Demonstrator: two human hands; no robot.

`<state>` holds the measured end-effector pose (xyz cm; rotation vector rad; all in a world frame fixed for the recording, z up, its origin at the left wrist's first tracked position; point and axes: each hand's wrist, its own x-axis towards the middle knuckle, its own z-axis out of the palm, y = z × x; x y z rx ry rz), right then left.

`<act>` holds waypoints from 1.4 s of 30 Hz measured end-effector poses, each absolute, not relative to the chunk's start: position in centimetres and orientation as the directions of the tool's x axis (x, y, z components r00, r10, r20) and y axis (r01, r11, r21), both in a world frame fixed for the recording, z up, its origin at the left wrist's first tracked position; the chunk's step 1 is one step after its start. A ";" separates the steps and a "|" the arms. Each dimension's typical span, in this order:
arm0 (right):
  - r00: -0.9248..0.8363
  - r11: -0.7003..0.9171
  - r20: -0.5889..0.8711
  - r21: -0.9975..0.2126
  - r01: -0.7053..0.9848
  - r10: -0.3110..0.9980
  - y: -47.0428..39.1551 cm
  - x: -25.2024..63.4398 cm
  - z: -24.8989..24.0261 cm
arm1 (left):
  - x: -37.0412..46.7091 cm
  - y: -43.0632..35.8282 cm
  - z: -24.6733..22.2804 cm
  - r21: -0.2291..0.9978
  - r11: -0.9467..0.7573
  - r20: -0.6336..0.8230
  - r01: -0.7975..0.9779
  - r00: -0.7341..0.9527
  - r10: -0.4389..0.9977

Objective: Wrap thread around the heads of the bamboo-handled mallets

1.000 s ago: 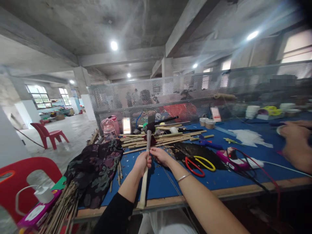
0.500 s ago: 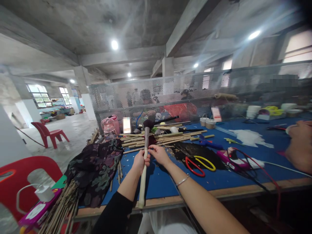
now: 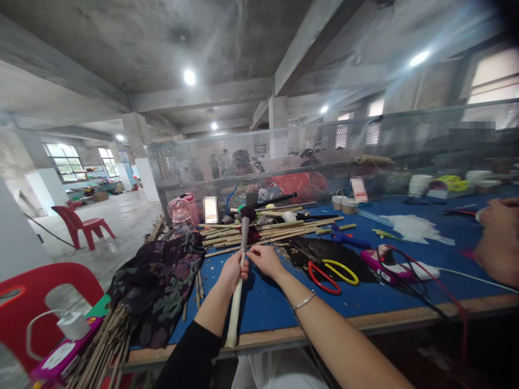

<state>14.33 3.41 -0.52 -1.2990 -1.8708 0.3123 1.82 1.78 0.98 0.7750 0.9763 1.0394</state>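
My left hand (image 3: 234,270) is wrapped around a pale stick (image 3: 234,319) whose lower end points toward me over the table edge. The stick's upper part is a grey-brown sleeve-like section (image 3: 245,231), topped by a dark round bulb. Just right of the stick, my right hand (image 3: 265,259) has its thumb and fingers pinched together near the joint below the grey part. Whatever it pinches is too small to make out. Behind the bulb lie several pale sticks (image 3: 279,232) on the blue table (image 3: 275,308). Scissors (image 3: 330,275) with red and yellow handles rest to the right.
Dark patterned cloth (image 3: 158,286) and a bundle of thin twigs (image 3: 99,346) are at the left. A purple power strip (image 3: 385,267) with cables lies right, near another person's hand (image 3: 500,243). A perforated metal screen (image 3: 259,146) stands behind; red chairs (image 3: 83,221) stand left.
The bulb has turned slightly, and a green patch now shows beside it. Both hands keep nearly the same position and grip; the view shifts a little.
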 end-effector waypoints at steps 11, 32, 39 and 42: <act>-0.297 0.457 0.429 -0.340 0.822 0.853 2.1 14.1 0.2 | 1.9 1.0 2.3 0.806 0.436 -0.365 -0.401 0.243 0.899; -0.087 0.321 0.313 -0.942 0.095 0.946 3.5 13.8 -0.5 | 1.7 1.0 0.9 0.948 0.268 -0.239 -0.174 0.175 0.955; -0.478 -0.119 0.010 -0.964 -0.238 0.878 2.6 14.0 0.8 | 1.6 0.5 1.2 0.998 0.070 -0.069 -0.005 0.129 0.989; -0.387 -0.081 -0.047 -0.994 -0.071 0.921 2.7 14.3 0.6 | 1.4 0.8 0.7 0.998 0.046 -0.050 0.033 0.115 0.992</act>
